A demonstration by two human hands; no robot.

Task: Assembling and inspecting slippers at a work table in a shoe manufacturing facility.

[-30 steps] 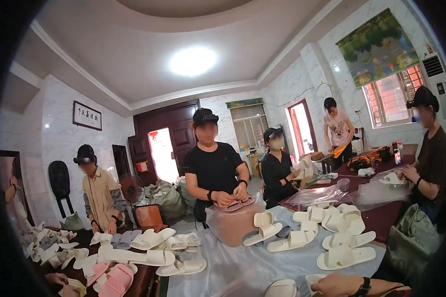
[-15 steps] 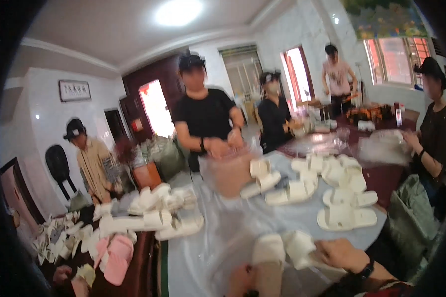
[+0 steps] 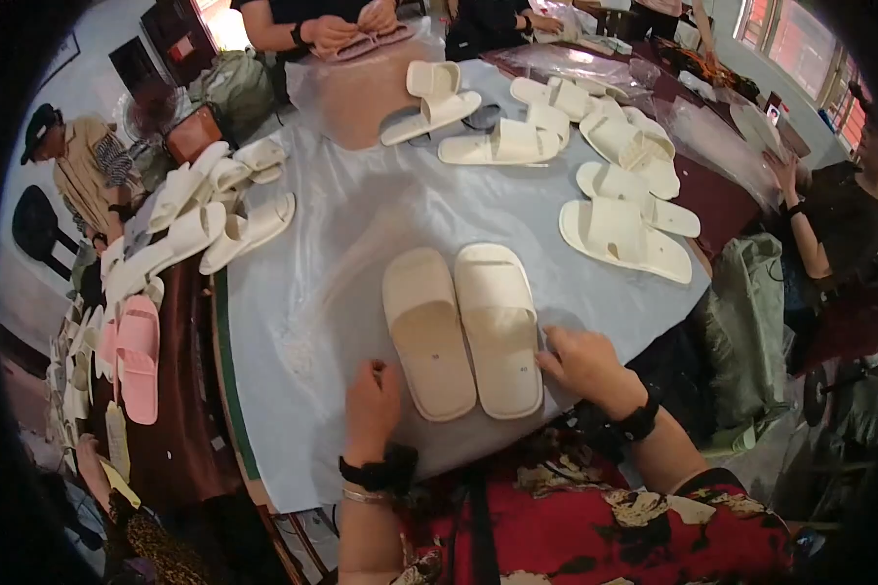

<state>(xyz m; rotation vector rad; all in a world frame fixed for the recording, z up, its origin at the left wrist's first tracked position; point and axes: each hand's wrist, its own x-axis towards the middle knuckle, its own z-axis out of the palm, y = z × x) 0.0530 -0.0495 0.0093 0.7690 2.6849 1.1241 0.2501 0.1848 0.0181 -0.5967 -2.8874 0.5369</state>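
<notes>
A pair of cream slippers lies side by side, soles down, on the pale cloth before me: the left slipper [image 3: 427,341] and the right slipper [image 3: 498,336]. Small marks show on both insoles. My left hand [image 3: 372,409] rests just left of the pair, its fingers curled in and nothing visible in them. On the other side, my right hand [image 3: 590,366] has thumb and forefinger apart, close against the right slipper's outer edge. Neither slipper is held.
Cream slippers [image 3: 626,234] lie at the right and back of the cloth [image 3: 312,322]; more slippers [image 3: 190,234] are heaped left. Pink slippers [image 3: 139,356] lie on the dark side table. Across from me a person's hands [image 3: 351,34] hold pinkish slippers. A green sack [image 3: 746,331] stands right.
My view has tilted down. The cream slippers that were at my hands now lie paired on the cloth, and my right hand has let go of its slipper.
</notes>
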